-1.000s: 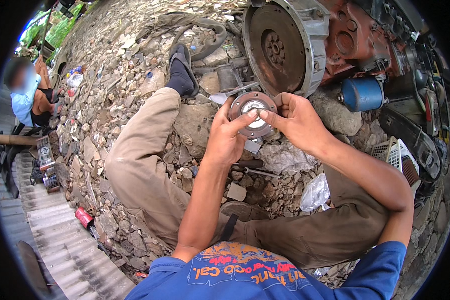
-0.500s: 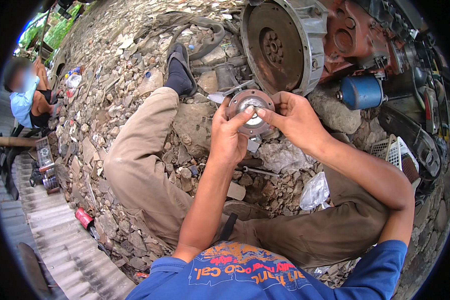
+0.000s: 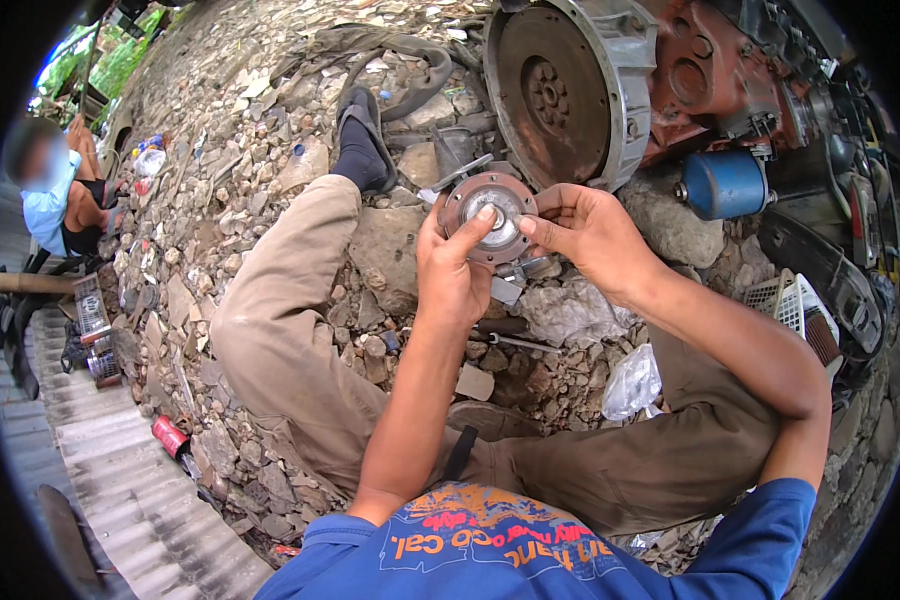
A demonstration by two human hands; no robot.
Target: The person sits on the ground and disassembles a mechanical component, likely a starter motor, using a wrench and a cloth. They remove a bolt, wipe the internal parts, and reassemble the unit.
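A round metal flanged part (image 3: 490,188) is held up in front of me, with a rust-brown rim, bolt holes around it and a silvery centre. My left hand (image 3: 448,272) grips its left side, the thumb lying across its face near the central hub. At its right edge, my right hand (image 3: 598,238) pinches the rim, thumb in front and curled fingers mostly hidden. Just beneath the part, some grey metal pieces (image 3: 508,290) lie on the stones. A wrench (image 3: 532,343) rests on the rubble below my hands.
A large flywheel (image 3: 540,100) on a red-brown engine (image 3: 710,85) stands at the far right, with a blue canister filter (image 3: 722,186) beside it. Large stones (image 3: 385,250) lie between my legs. A clear plastic bag (image 3: 631,384) is nearby. Another person (image 3: 55,195) sits far left.
The flanged part has shifted slightly left and tilted a little. My right thumb has slid from the centre of its face toward the right rim, uncovering the hub.
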